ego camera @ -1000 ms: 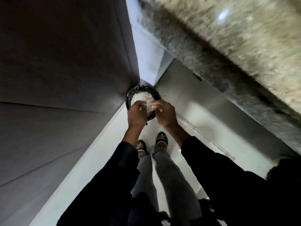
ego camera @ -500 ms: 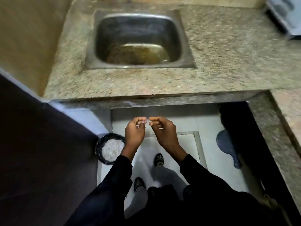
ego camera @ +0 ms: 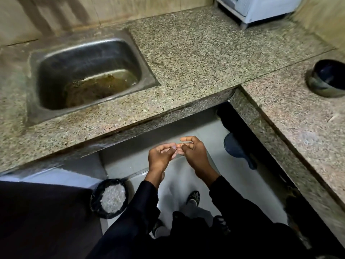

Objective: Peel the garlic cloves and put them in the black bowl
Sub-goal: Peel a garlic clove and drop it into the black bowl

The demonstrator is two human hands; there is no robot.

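Both hands, left hand [ego camera: 160, 157] and right hand [ego camera: 194, 152], pinch a small pale clove [ego camera: 174, 148] between fingertips, off the counter's [ego camera: 196, 53] front edge. Bowl [ego camera: 327, 78] sits at its right edge.

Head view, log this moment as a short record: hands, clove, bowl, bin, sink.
hands: left hand and right hand meet fingertip to fingertip over the floor
clove: small pale piece pinched between them, too small to identify
bowl: black bowl on counter, far right
bin: lined bin on floor, holds white scraps
sink: steel sink, dirty bottom
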